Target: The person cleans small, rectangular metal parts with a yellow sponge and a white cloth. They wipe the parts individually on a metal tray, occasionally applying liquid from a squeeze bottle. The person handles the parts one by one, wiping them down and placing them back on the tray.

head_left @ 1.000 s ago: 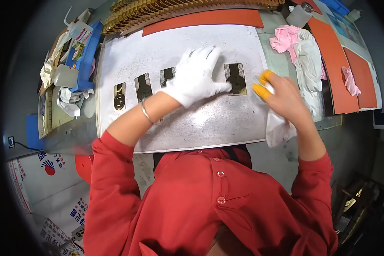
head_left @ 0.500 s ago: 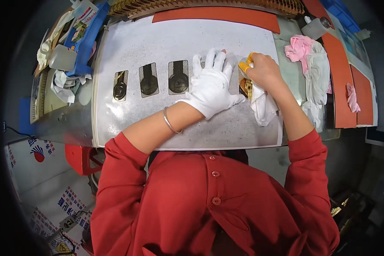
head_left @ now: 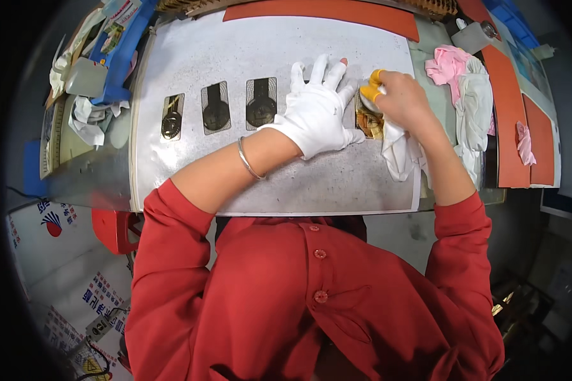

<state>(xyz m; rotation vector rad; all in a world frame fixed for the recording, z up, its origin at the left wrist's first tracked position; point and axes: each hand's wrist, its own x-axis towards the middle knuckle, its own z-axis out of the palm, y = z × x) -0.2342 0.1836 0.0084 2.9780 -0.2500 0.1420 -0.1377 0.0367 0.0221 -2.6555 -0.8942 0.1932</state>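
My left hand [head_left: 319,114], in a white glove with one bare fingertip, lies flat with its fingers spread on the grey-white sheet [head_left: 235,181]. Its thumb reaches the lower edge of a shiny gold-and-black metal plate [head_left: 370,125]. Over that plate, my right hand [head_left: 401,101], with yellow finger cots, is closed on a bunched white cloth [head_left: 397,152] that hangs down toward me. Left of the glove lie a dark patterned plate [head_left: 261,105], a similar plate [head_left: 215,109] and a smaller gold-and-black plate [head_left: 172,117]. The glove covers most of another dark piece.
A blue tray [head_left: 115,70] with bottles and papers stands at the left, near crumpled white cloth [head_left: 88,120]. On the right are a pink cloth [head_left: 448,63], a white cloth [head_left: 473,108], a clear bottle [head_left: 473,38] and orange-red boards [head_left: 505,127]. Another orange-red strip [head_left: 324,18] lies behind.
My right hand and the cloth have shifted slightly across the gold plate, and more of its surface shows. The left hand stays flat on the sheet. The whole view has shifted a little.
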